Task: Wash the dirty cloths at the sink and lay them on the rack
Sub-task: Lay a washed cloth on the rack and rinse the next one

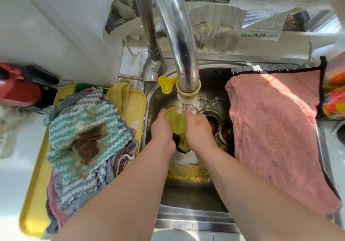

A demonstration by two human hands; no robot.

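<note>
1. Nearest to the camera are the left forearm (119,194) and the right forearm (261,194); both reach forward into the sink (186,194).
2. On the far left stands one yellow tray (137,102) with a pile of dirty cloths. On top is a striped cloth (84,121) with a big brown stain. I count at least four cloths in the pile, but the exact number I cannot tell, because they cover each other.
3. Right of the tray, the left hand (162,128) grips one yellow cloth (178,123), with the fingers curled round its left side.
4. This cloth is bunched between the two hands, over the sink bottom. Its long axis runs from the tap (179,35) toward the person. The water (183,108) falls on its far end.
5. The right hand (199,128) holds the same cloth from the right side, fingers also curled round it. No hand is free.
6. Further right, one pink cloth (276,125) lies spread flat on the rack (261,69), over the right part of the sink.
7. I judge the washing is in the middle. The rack lies to the right of the grip, so the right hand is nearer to it, and the left hand is nearer to the pile.
8. The count is: two hands, one tap, one tray, one cloth in the hands, one cloth on the rack.
</note>
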